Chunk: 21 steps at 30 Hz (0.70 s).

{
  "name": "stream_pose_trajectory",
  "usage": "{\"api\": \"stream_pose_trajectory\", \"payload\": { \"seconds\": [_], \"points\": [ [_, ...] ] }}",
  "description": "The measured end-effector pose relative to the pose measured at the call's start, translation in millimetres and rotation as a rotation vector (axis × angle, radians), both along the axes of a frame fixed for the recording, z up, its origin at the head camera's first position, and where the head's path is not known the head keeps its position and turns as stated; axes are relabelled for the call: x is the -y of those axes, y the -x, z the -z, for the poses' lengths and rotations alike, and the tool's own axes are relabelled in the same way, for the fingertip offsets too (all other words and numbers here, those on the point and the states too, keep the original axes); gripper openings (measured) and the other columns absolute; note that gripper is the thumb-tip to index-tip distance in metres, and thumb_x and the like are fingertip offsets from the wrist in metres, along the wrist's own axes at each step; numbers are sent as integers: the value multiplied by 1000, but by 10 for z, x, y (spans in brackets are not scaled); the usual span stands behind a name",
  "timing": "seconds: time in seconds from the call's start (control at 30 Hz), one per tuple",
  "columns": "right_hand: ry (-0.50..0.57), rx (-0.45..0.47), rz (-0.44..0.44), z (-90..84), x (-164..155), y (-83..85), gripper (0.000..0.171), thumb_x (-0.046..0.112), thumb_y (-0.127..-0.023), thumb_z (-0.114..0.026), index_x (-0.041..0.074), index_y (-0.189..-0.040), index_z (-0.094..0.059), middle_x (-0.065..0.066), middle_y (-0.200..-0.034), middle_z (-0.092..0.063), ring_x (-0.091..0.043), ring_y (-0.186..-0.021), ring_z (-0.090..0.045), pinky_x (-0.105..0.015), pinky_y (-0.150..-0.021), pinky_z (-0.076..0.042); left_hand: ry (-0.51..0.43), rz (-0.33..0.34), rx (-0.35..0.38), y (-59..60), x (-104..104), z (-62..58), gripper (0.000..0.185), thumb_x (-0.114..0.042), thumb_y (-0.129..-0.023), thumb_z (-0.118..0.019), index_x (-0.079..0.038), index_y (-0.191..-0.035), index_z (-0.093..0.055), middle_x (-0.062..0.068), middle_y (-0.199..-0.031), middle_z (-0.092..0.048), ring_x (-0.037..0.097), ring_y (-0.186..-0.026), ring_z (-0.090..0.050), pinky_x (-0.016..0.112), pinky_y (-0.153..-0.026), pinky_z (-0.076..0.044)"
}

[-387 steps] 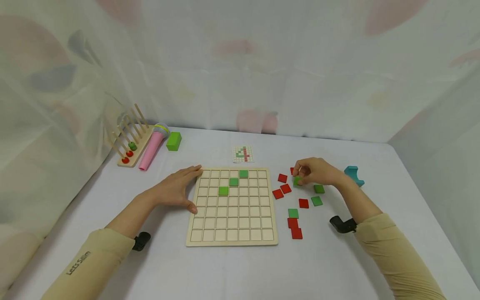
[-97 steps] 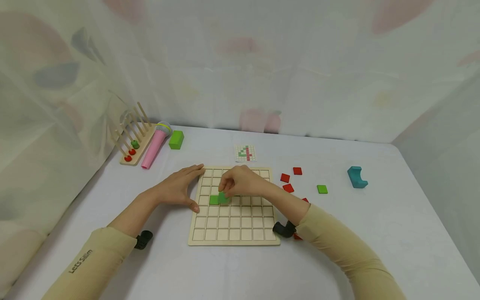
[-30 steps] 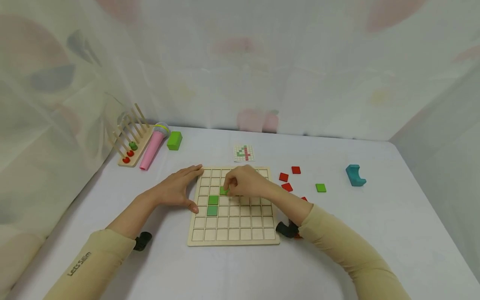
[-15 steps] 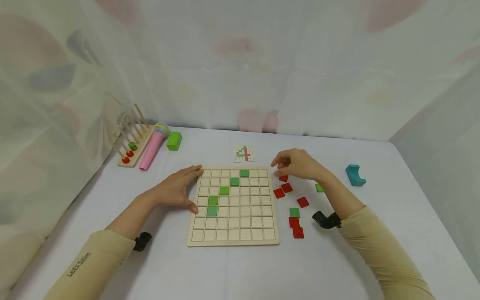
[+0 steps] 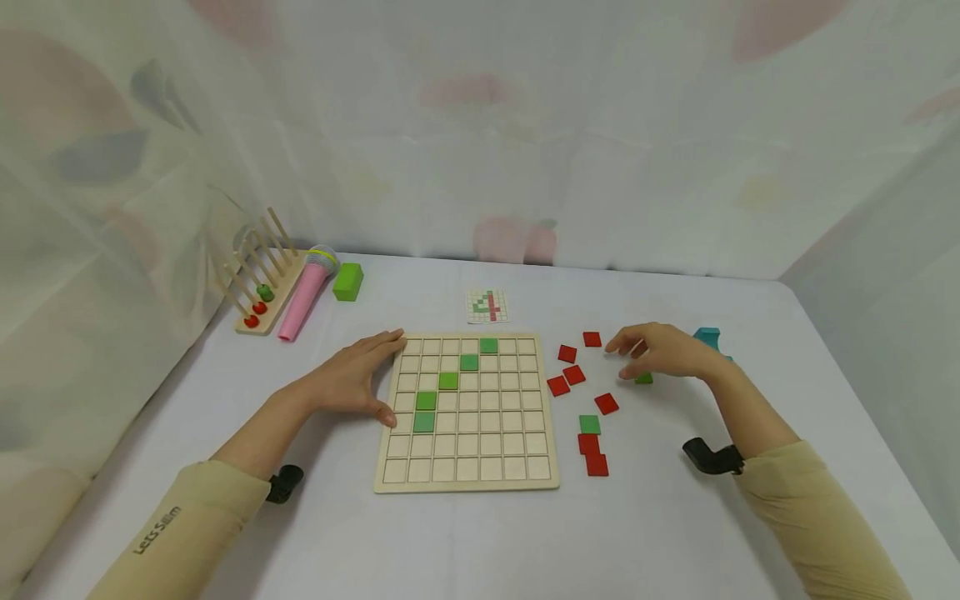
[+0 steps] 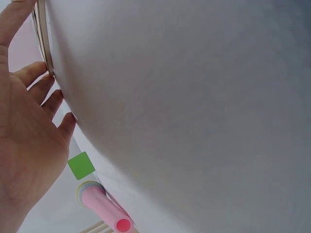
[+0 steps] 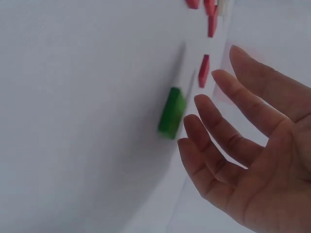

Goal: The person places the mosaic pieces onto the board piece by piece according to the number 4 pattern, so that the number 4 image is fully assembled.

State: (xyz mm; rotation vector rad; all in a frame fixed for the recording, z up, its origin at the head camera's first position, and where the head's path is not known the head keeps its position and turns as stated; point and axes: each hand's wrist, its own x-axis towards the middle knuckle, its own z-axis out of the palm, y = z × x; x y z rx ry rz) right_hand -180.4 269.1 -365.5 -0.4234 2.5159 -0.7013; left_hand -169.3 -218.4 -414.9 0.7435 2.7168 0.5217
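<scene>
My left hand [image 5: 352, 375] rests at the left edge of a wooden grid board [image 5: 467, 487], thumb and fingers spread along its rim. The left wrist view shows the palm [image 6: 29, 145] and fingertips at the board's side. On the board, a slanting row of several green tiles [image 5: 448, 381] runs from top right down to the left, ending with one tile [image 5: 423, 422] straight below the last. My right hand [image 5: 660, 350] holds nothing; its fingers are loosely bent over the table by a green tile [image 7: 172, 114], which it partly covers in the head view.
Several red tiles [image 5: 607, 404] and another green tile [image 5: 589, 425] lie right of the board. Behind it is a pattern card [image 5: 487, 307]. A teal curved block [image 5: 707, 336] sits beyond the right hand. Back left: peg rack [image 5: 281, 296], pink microphone [image 5: 303, 300], green block [image 5: 348, 282].
My right hand has left the board and moved right, over the loose tiles. Two more green tiles lie on the grid than in the oldest frame. My left hand has stayed put.
</scene>
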Motion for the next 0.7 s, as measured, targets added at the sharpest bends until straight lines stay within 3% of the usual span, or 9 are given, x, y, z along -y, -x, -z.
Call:
{"api": "stream_pose_trajectory", "payload": {
  "seconds": [0.47, 0.7],
  "points": [
    [16, -5, 4, 66, -228, -96, 41, 13, -82, -77, 2, -119, -64, -16, -119, -66, -35, -113, -58, -48, -95, -56, 6, -3, -1, -4, 13, 10, 131, -66, -53, -86, -7, -155, -29, 12, -166, -23, 38, -153, -21, 63, -120, -24],
    [17, -19, 5, 110, -228, -79, 35, 8, -81, -77, 2, -112, -63, -13, -110, -64, -28, -106, -57, -42, -91, -56, 2, -6, -3, 1, 2, 14, 133, -67, -51, -86, -7, -155, -30, 11, -166, -23, 37, -153, -22, 62, -120, -24]
  ]
}}
